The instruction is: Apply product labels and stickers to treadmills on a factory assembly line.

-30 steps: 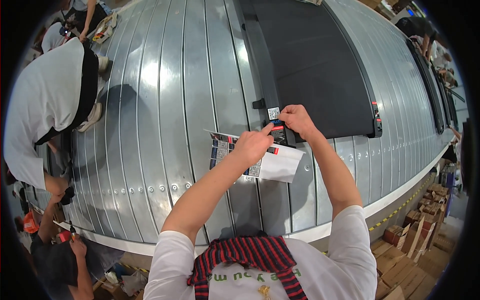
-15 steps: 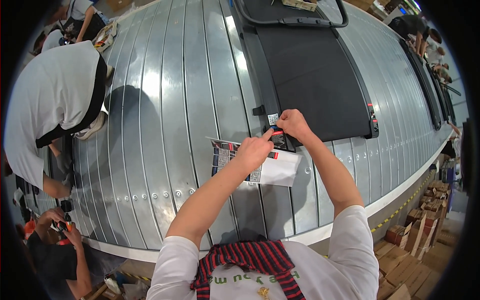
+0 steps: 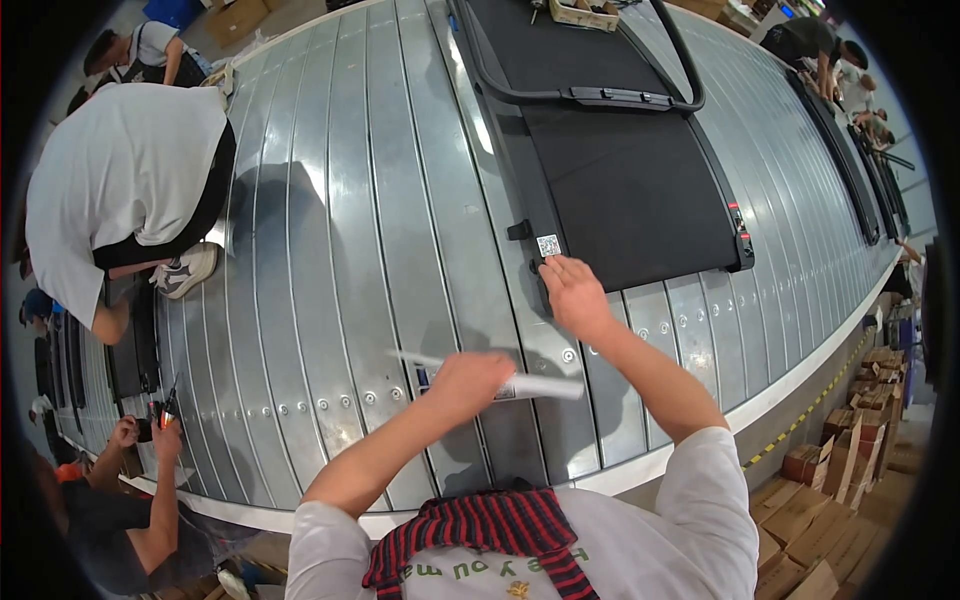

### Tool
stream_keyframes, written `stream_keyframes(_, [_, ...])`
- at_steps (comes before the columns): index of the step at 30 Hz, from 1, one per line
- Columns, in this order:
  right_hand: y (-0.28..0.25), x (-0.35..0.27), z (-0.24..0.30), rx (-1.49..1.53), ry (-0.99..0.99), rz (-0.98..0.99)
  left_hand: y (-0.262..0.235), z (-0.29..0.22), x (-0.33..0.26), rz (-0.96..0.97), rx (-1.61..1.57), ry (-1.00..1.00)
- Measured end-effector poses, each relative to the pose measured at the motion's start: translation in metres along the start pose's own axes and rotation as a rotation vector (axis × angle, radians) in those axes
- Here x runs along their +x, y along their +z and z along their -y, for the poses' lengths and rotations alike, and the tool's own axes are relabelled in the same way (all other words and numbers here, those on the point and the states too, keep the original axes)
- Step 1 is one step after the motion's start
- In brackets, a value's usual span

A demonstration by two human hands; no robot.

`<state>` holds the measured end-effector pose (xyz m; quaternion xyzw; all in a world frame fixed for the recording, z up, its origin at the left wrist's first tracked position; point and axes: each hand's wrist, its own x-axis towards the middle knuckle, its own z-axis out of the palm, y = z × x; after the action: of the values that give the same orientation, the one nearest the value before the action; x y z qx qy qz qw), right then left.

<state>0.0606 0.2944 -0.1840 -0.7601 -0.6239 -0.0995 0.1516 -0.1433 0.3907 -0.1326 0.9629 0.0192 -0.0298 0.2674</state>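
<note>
A black treadmill (image 3: 630,200) lies on the metal slats, its handlebar (image 3: 620,97) folded over the far part. My right hand (image 3: 577,298) rests on the treadmill's near left corner, fingers stretched out and pressed on the frame. Just beyond the fingertips is a square black-and-white code sticker (image 3: 548,246); what lies under the fingers is hidden. Lower left, my left hand (image 3: 470,385) is closed round a sticker sheet (image 3: 545,386), held nearly edge-on above the slats and blurred at its ends. Red-and-black labels (image 3: 740,228) mark the treadmill's right corner.
Ridged metal slats with bolts (image 3: 320,404) run under everything, edged by a white rim (image 3: 705,453). A small parts box (image 3: 585,14) sits at the far end. A co-worker in white (image 3: 125,180) bends at left; another (image 3: 110,520) holds a tool. Cardboard boxes (image 3: 800,520) stack at right.
My left hand has drawn back toward me with the sticker sheet, away from the treadmill. The right hand has gone from a pinch to fingers laid on the corner, nearer to me.
</note>
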Motion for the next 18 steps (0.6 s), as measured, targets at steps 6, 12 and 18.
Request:
stream_keyframes(6, [0.004,0.012,0.007,-0.034,0.117,0.017,-0.017,-0.040,-0.085,-0.140,-0.158,0.011])
stream_keyframes(12, [-0.003,0.025,0.014,0.040,0.212,0.074,-0.028,-0.074,-0.128,-0.193,-0.167,-0.090])
stream_keyframes(18, [-0.048,-0.010,0.052,0.259,0.163,-0.054,-0.042,-0.094,-0.191,-0.323,-0.113,-0.209])
